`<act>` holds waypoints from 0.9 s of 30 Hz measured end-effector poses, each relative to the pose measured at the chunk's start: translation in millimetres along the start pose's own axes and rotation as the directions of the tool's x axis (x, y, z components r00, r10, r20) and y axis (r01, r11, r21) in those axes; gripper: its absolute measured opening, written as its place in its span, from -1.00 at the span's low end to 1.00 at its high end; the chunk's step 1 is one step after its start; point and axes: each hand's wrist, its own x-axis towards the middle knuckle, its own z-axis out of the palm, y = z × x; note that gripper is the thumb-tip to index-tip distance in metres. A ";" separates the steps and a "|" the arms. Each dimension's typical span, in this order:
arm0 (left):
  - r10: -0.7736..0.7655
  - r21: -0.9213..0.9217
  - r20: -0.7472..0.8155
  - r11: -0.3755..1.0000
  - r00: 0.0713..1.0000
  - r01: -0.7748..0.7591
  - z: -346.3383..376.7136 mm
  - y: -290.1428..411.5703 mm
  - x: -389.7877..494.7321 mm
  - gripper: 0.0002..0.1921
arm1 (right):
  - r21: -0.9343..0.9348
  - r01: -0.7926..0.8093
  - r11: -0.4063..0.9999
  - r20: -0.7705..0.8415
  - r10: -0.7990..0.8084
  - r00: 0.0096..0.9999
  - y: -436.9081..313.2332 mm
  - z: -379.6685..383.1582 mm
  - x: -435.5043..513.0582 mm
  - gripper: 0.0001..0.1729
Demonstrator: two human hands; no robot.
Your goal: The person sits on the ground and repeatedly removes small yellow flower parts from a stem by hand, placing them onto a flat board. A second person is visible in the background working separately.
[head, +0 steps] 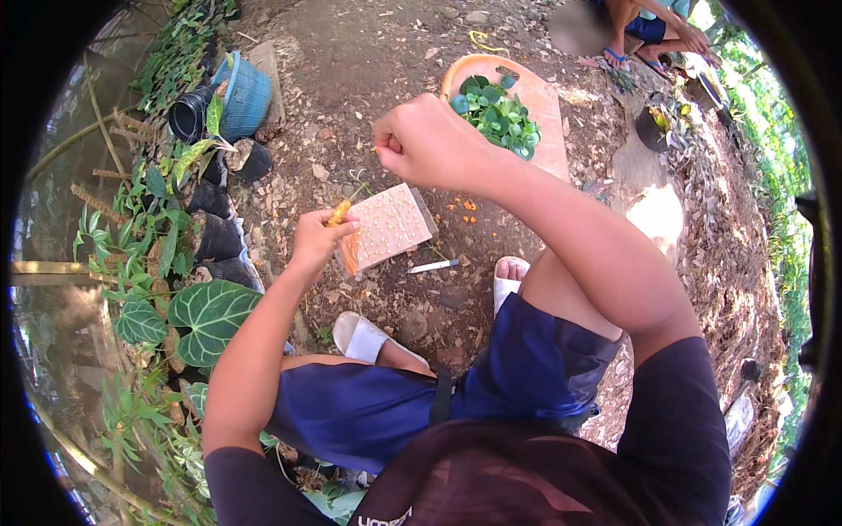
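My left hand (316,240) grips a bumpy yellow-orange fruiting spike (339,213) between thumb and fingers, with a thin green stem running out past it. Just beyond the thumb lies a flat rectangular block (393,222) with a pale pinkish top, dotted with many small yellowish seeds. An orange-brown strip (350,255) rests along its near left edge. Higher up, my right hand (421,139) is raised with fingers curled closed. A speck of orange shows at its fingertips, too small to tell whether it is held. Orange bits (468,209) are scattered on the soil below my right forearm.
A white-handled cutter knife (433,266) lies on the ground. Beyond it, an orange-rimmed plastic tray (551,125) holds round-leaved green plants (503,118). Potted plants and a blue basket (247,98) line the left. Another person (648,33) sits at the upper right.
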 end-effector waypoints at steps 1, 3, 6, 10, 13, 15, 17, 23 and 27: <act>0.009 0.008 -0.005 1.000 1.000 -0.009 2.7 -4.7 0.8 -0.82 | -0.005 0.000 1.000 0.007 0.000 1.000 1.4 -1.0 -1.1 -0.89; -0.006 0.092 -0.035 0.996 0.999 0.009 5.1 -15.0 3.8 -0.82 | -0.020 -0.001 1.000 0.024 0.002 1.000 3.0 -3.1 -2.4 -0.89; 0.006 0.266 -0.094 0.964 0.996 0.019 4.1 -35.5 8.1 -0.84 | 0.001 -0.010 1.000 0.010 0.010 1.000 2.3 -7.1 -6.0 -0.90; -0.014 0.415 -0.165 0.906 0.986 0.082 3.7 -65.5 11.0 -0.82 | 0.009 -0.003 1.000 -0.012 0.003 1.000 1.1 -14.2 -12.6 -0.90; 0.052 0.425 -0.170 0.905 0.984 0.026 8.2 -82.7 11.8 -0.81 | 0.022 0.000 1.000 -0.018 0.001 1.000 0.7 -18.9 -15.9 -0.91; 0.091 0.440 -0.139 0.898 0.986 -0.020 11.8 -90.7 13.0 -0.81 | 0.020 0.006 1.000 -0.009 -0.006 1.000 0.7 -20.8 -17.3 -0.91; 0.090 0.451 -0.133 0.892 0.987 -0.020 15.4 -96.2 15.5 -0.81 | 0.031 0.000 1.000 -0.001 0.000 1.000 0.9 -21.5 -18.7 -0.92; 0.174 0.614 -0.079 0.784 0.982 -0.090 20.3 -103.7 25.4 -0.79 | 0.173 0.037 0.984 0.036 -0.044 0.998 6.6 -22.4 -19.3 -0.94; 0.211 0.635 -0.073 0.763 0.975 -0.118 19.6 -104.4 26.7 -0.76 | 0.154 0.066 0.986 0.057 -0.076 0.995 8.6 -23.8 -19.7 -0.94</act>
